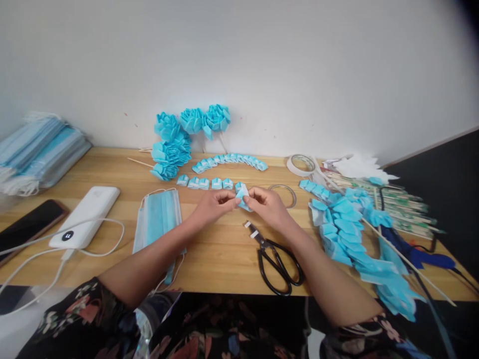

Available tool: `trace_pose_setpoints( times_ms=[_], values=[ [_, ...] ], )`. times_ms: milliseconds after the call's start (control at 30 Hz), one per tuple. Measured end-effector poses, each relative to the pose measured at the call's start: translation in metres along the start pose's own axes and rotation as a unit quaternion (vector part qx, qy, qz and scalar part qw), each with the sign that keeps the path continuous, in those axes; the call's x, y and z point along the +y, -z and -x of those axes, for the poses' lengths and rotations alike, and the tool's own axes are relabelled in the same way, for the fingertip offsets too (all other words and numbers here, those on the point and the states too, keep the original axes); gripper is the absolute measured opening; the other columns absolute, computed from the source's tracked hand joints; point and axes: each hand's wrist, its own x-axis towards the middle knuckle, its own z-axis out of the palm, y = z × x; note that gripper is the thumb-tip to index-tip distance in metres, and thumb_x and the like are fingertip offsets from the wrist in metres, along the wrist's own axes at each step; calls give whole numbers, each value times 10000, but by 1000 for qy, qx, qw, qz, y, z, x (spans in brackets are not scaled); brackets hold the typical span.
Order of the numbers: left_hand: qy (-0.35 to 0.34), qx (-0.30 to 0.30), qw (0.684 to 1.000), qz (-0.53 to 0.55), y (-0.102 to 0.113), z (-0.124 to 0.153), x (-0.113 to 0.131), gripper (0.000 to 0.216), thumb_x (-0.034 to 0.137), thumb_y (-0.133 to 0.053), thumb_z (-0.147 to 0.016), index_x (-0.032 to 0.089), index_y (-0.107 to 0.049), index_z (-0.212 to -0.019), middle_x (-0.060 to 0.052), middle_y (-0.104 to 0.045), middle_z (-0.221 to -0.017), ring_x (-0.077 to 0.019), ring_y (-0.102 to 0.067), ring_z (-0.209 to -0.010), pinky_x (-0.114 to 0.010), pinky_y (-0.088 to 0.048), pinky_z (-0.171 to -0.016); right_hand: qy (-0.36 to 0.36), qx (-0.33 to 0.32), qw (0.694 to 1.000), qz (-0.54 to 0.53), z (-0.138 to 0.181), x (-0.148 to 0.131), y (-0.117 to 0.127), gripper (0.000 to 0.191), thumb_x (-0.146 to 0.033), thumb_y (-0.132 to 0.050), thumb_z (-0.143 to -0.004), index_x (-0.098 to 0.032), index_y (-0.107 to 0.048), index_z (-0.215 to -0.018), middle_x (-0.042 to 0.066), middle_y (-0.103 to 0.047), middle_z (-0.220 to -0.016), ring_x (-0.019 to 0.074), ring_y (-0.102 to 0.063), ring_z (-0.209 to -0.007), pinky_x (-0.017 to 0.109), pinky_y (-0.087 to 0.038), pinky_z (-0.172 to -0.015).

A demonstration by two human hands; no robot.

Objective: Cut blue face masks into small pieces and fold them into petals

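Observation:
Between my two hands, over the middle of the table, is a small folded piece of light-blue mask fabric (244, 198). My left hand (220, 202) pinches its left side with thumb and fingertips. The right side is gripped by my right hand (264, 199), thumb pressed on the front. Just behind lies a short row of folded blue petals (199, 183), and farther back an arc of similar petals (230, 159). Black-handled scissors (279, 259) rest in front of my right hand, white strips on their blades. A blue face mask (159, 219) lies partly under my left forearm.
Finished blue flowers (168, 149) on sticks stand against the wall. Tape rolls (301, 164), strings of blue petals (340, 229) and a blue-handled tool (430, 258) lie right. Left are stacked masks (41, 149), a white power bank (86, 217) with cable and a phone (30, 227).

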Motion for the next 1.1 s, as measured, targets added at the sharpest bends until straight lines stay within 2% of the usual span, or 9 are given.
trace_pose_setpoints(
  times_ms=[100, 167, 233, 300, 533, 767, 1100],
  values=[
    [-15, 5, 1000, -12, 0, 1, 1, 322, 431, -593, -796, 147, -578, -645, 24, -503, -608, -90, -417, -590, -231, -302, -565, 10, -1, 1000, 8, 1, -2, -2, 229, -330, -583, -840, -188, -535, -667, -41, -472, -613, 101, -413, -565, 247, -322, -547],
    [-17, 17, 1000, -2, 1, 1, 2, 331, 423, -592, -792, 152, -540, -609, 29, -471, -592, -90, -406, -587, -232, -298, -567, 14, 16, 1000, -19, 1, -3, -1, 181, -347, -572, -859, -189, -596, -772, -23, -558, -686, 113, -484, -612, 247, -373, -581],
    [-9, 34, 999, 19, 2, 0, 2, 340, 435, -597, -788, 156, -528, -606, 27, -474, -593, -94, -417, -587, -232, -314, -571, 15, 43, 998, -48, 1, -3, 0, 182, -366, -560, -878, -196, -624, -897, 4, -632, -802, 131, -556, -690, 255, -425, -633],
    [5, 49, 998, 38, 3, -1, 1, 334, 450, -605, -784, 157, -555, -632, 18, -507, -608, -100, -440, -591, -234, -337, -576, 18, 58, 996, -59, 1, -4, 1, 189, -369, -566, -880, -200, -625, -939, 26, -664, -886, 147, -598, -757, 264, -456, -672],
    [9, 59, 996, 61, 3, -2, -4, 309, 430, -616, -800, 153, -596, -665, 3, -567, -646, -106, -482, -616, -237, -385, -607, 35, 49, 998, -6, 0, -3, -4, 145, -335, -645, -829, -216, -615, -906, 31, -679, -947, 167, -640, -834, 299, -501, -750],
    [0, 56, 996, 70, -1, -1, -3, 311, 434, -638, -781, 150, -591, -666, 22, -537, -620, -92, -459, -586, -226, -355, -573, 35, 38, 999, 7, 1, 1, -6, 121, -343, -615, -855, -222, -619, -854, 10, -681, -882, 158, -635, -774, 278, -493, -694],
    [10, 50, 998, 47, 2, -3, -8, 357, 475, -593, -821, 149, -628, -680, -5, -593, -640, -112, -499, -614, -243, -391, -607, 41, 37, 998, 21, 0, 4, -5, 141, -341, -614, -857, -210, -616, -804, 2, -666, -820, 136, -599, -690, 265, -472, -664]
  ],
)
